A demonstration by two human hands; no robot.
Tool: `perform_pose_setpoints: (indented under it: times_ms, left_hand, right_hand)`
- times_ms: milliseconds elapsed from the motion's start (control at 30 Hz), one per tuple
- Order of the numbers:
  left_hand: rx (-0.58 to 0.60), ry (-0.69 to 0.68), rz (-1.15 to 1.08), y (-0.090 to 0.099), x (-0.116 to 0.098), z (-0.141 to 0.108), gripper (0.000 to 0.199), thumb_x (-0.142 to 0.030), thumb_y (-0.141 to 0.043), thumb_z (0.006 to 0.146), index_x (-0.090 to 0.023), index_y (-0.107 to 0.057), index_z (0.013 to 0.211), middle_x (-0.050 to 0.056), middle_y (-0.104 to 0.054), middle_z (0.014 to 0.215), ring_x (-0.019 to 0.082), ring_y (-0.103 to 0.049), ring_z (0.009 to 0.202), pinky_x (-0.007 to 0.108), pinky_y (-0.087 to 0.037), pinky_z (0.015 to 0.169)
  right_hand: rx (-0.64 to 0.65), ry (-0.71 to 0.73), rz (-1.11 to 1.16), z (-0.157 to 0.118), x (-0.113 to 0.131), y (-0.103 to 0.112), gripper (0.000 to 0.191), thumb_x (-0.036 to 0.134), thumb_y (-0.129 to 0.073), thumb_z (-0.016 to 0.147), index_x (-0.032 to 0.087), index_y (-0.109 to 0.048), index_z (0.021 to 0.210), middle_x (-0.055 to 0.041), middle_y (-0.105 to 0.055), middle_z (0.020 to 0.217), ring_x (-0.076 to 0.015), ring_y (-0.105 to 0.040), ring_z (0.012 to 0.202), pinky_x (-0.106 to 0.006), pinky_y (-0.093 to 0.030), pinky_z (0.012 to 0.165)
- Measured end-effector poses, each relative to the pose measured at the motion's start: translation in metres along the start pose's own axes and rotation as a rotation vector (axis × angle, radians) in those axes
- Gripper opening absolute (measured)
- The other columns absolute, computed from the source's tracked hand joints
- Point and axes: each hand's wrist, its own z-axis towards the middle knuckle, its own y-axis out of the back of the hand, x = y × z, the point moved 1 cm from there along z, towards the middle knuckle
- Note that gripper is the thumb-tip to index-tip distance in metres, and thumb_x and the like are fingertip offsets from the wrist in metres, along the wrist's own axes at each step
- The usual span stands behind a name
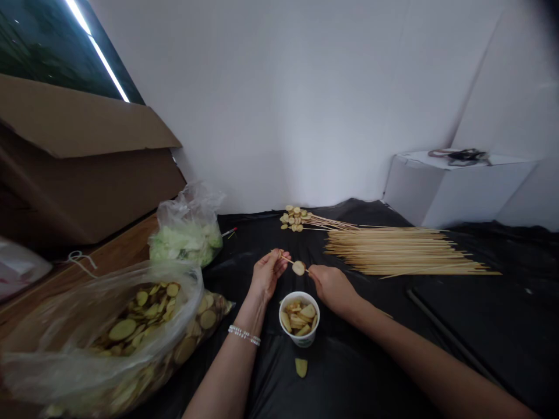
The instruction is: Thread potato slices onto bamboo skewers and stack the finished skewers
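A thin wooden skewer with a pale round slice (298, 268) on it spans the gap between my hands. The fingers of my left hand (268, 273) pinch the skewer near its left end. Closed around its right part is my right hand (334, 286). Just below them stands a white cup (303, 339) filled with slices, and one loose slice (301, 367) lies in front of it. Several skewers with slices on their ends (294, 219) lie behind my hands. To their right is a wide pile of bare skewers (402, 251).
A large open plastic bag of slices (126, 372) sits at the left, with a tied-looking bag of pale green pieces (187, 235) behind it. A cardboard box (87, 186) stands back left, a white box (463, 189) back right. Black sheeting (362, 372) covers the work surface.
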Motion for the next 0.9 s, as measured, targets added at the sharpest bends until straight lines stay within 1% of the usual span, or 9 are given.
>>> perform_pose_setpoints:
  times_ms: [67,100,267,333,433,567,633,767,900]
  left_hand:
    - [0.001,-0.007,0.0,-0.001,0.0,0.0,0.016,-0.025,-0.07,0.076,-0.011,-0.069,0.082,0.011,-0.073,0.086,0.013,-0.069,0.074,0.02,-0.052,0.066]
    - [0.004,-0.006,0.001,-0.002,0.001,0.0,0.015,-0.025,-0.07,0.076,-0.011,-0.069,0.082,0.011,-0.073,0.086,0.013,-0.069,0.074,0.02,-0.052,0.067]
    - [0.012,0.019,0.0,-0.005,0.001,-0.003,0.015,-0.025,-0.069,0.077,-0.011,-0.069,0.082,0.013,-0.073,0.088,0.014,-0.069,0.075,0.02,-0.052,0.065]
    - [0.011,0.022,0.002,-0.005,0.001,-0.003,0.015,-0.025,-0.069,0.076,-0.011,-0.069,0.082,0.013,-0.073,0.088,0.014,-0.069,0.075,0.02,-0.052,0.066]
    - [0.018,0.018,0.008,-0.004,0.001,-0.003,0.016,-0.025,-0.07,0.076,-0.01,-0.069,0.082,0.013,-0.073,0.088,0.015,-0.069,0.076,0.02,-0.052,0.067]
    - [0.01,0.012,0.016,-0.006,0.003,-0.003,0.019,-0.028,-0.072,0.073,-0.011,-0.069,0.082,0.013,-0.073,0.089,0.015,-0.069,0.077,0.022,-0.052,0.069]
    - [0.017,0.017,0.037,-0.008,0.006,-0.005,0.021,-0.029,-0.073,0.071,-0.011,-0.07,0.082,0.013,-0.073,0.087,0.015,-0.069,0.075,0.023,-0.051,0.069]
    - [0.082,0.038,0.093,-0.014,0.012,-0.009,0.026,-0.033,-0.076,0.068,-0.011,-0.07,0.081,0.012,-0.073,0.083,0.016,-0.068,0.069,0.024,-0.051,0.066]
    - [0.094,0.053,0.107,-0.016,0.012,-0.011,0.027,-0.035,-0.075,0.068,-0.011,-0.07,0.081,0.011,-0.073,0.082,0.014,-0.067,0.068,0.022,-0.049,0.062]
  right_hand:
    - [-0.032,0.04,-0.115,-0.001,0.0,-0.001,0.023,0.018,-0.04,0.087,0.017,-0.06,0.076,-0.0075,-0.066,0.076,-0.015,-0.058,0.068,-0.024,-0.034,0.061]
    - [-0.027,0.038,-0.112,-0.001,0.0,-0.001,0.023,0.017,-0.04,0.087,0.017,-0.06,0.076,-0.0073,-0.066,0.075,-0.0149,-0.058,0.068,-0.023,-0.034,0.06]
    - [0.13,-0.1,0.224,0.002,-0.001,-0.004,0.026,0.022,-0.044,0.085,0.019,-0.058,0.064,-0.0006,-0.064,0.058,-0.0117,-0.056,0.055,-0.02,-0.035,0.055]
    - [0.085,-0.085,0.2,0.003,-0.001,-0.004,0.026,0.022,-0.045,0.085,0.019,-0.058,0.063,-0.0006,-0.063,0.059,-0.0118,-0.055,0.055,-0.021,-0.035,0.055]
    - [-0.027,0.003,0.068,0.001,0.0,-0.004,0.024,0.019,-0.044,0.085,0.018,-0.059,0.066,-0.0028,-0.064,0.065,-0.0125,-0.055,0.06,-0.022,-0.034,0.058]
    - [-0.027,0.016,0.045,-0.001,0.0,-0.005,0.024,0.018,-0.044,0.086,0.018,-0.058,0.067,-0.0028,-0.063,0.064,-0.0123,-0.055,0.059,-0.021,-0.033,0.058]
    - [-0.052,0.038,0.023,0.0,-0.001,-0.005,0.023,0.017,-0.043,0.086,0.018,-0.057,0.068,-0.0033,-0.063,0.066,-0.0125,-0.055,0.06,-0.022,-0.033,0.058]
    - [-0.07,0.059,0.054,0.002,-0.002,-0.003,0.023,0.018,-0.043,0.087,0.017,-0.057,0.069,-0.0025,-0.062,0.065,-0.0121,-0.054,0.059,-0.021,-0.033,0.058]
    - [-0.068,0.064,0.064,0.002,-0.002,-0.003,0.023,0.018,-0.042,0.087,0.018,-0.058,0.07,-0.0024,-0.063,0.067,-0.0125,-0.056,0.061,-0.022,-0.034,0.059]
